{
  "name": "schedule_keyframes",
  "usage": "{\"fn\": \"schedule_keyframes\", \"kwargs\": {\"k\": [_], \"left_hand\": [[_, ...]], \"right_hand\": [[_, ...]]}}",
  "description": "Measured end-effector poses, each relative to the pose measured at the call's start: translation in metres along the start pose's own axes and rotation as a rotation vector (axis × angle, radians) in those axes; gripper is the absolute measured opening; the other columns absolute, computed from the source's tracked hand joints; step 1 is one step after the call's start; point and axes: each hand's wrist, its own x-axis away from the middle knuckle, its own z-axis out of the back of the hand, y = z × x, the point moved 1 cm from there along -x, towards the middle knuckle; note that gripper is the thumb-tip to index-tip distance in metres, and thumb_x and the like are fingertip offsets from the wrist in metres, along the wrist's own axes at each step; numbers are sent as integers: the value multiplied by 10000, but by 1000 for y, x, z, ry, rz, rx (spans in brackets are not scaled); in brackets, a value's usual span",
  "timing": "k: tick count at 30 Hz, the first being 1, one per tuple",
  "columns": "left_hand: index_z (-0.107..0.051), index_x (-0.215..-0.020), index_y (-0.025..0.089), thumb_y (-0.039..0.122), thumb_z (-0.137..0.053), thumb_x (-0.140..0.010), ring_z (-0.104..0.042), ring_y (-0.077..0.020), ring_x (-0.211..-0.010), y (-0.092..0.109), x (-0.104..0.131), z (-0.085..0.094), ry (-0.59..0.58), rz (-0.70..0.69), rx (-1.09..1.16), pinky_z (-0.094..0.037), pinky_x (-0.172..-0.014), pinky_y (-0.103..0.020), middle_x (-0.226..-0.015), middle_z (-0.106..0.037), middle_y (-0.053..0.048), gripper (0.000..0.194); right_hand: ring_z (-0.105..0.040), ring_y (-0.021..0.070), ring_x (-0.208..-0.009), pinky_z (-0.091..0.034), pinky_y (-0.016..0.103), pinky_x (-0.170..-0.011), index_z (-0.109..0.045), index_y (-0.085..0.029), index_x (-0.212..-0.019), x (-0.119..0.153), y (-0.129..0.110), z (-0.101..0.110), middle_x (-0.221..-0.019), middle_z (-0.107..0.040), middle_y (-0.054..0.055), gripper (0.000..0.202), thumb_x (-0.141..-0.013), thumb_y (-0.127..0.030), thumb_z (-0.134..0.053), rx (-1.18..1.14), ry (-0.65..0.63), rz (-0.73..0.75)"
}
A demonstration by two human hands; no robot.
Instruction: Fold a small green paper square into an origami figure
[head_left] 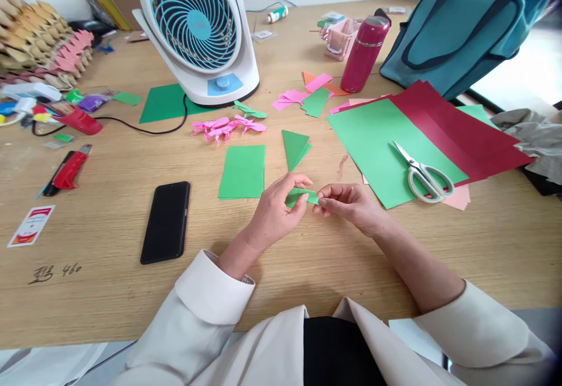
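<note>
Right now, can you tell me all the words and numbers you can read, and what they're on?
"460": handwritten on the table; the characters before it are unclear to me.
Too small or blurred to read: the print on the red-and-white card, the white-and-green bottle and the white label near the fan.
No writing shows on the green paper in the hands.

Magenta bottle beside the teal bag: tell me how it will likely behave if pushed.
The magenta bottle would probably tip if pushed near its top, since it stands tall on a narrow base. Once down, it would likely roll, its body being round. It seems rigid, judging by its smooth, undented side; its weight can't be judged, as the contents are hidden.
</note>
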Motion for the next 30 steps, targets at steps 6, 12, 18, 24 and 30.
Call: {"fn": "schedule_keyframes", "kwargs": {"k": [6,12,18,24,30], "left_hand": [[-566,-1056,214,65,-558,-844,-670,-144,-911,1,0,0,-3,-16,3,-530,-841,-263,-1003,-681,-13,259],[-573,-1065,217,102,-613,-851,-656,-138,-903,0,-1,0,-11,24,38,-513,-841,-258,-985,-671,-4,246],[-579,-1098,220,144,-638,-851,-630,-133,-872,-2,-2,2,5,147,112,-485,-798,-247,-933,-639,9,265],[-572,-1121,226,160,-656,-836,-615,-137,-832,-3,-2,2,13,218,159,-474,-800,-263,-885,-614,13,304],[-566,-1150,233,177,-682,-821,-586,-130,-777,-2,-2,0,-9,277,194,-453,-762,-256,-831,-577,23,353]], "right_hand": [[-567,116,-602,-472,282,-625,-695,-173,-787,1,-1,-1,-743,-727,40,335,-719,-484,-797,-6,-4,-15],[-580,122,-619,-481,279,-636,-709,-168,-786,1,-2,0,-757,-734,53,384,-752,-547,-756,21,-8,-11],[-589,127,-641,-485,273,-653,-712,-164,-802,1,-1,3,-765,-732,54,392,-764,-552,-753,19,8,-9],[-586,128,-654,-471,278,-660,-704,-165,-797,2,-1,3,-783,-723,54,391,-788,-555,-733,10,-25,3],[-569,122,-652,-456,272,-654,-674,-166,-790,1,2,0,-735,-692,30,382,-757,-534,-774,13,-45,7]]}}
